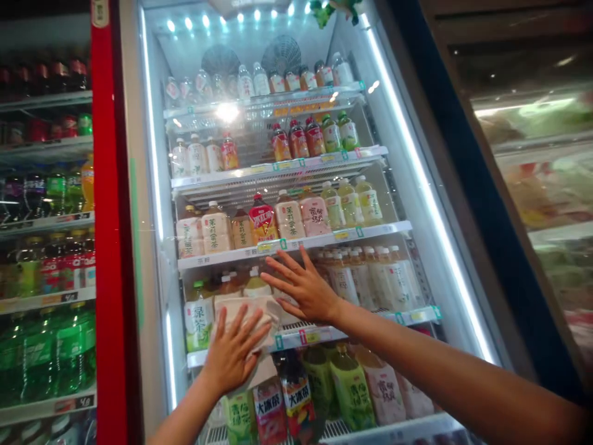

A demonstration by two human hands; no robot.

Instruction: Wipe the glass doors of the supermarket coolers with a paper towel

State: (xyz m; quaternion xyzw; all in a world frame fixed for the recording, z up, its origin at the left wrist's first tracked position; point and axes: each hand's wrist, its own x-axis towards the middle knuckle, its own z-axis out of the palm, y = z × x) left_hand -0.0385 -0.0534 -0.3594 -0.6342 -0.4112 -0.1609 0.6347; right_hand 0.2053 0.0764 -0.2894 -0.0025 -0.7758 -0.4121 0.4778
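My left hand (234,352) lies flat, fingers spread, pressing a pale cloth (252,312) against the glass door (398,204) of a lit drinks fridge. My right hand (303,284) rests flat on the same glass just above and to the right, fingers spread, holding nothing. Behind the glass, at hand height, stand tea bottles (199,321) on wire shelves (296,244).
The fridge holds several shelves of bottled drinks, large bottles (352,386) at the bottom. A red frame (109,247) borders it on the left, beside another cooler of soda bottles (46,352). A dark door frame (482,204) and a dim case (546,185) stand to the right.
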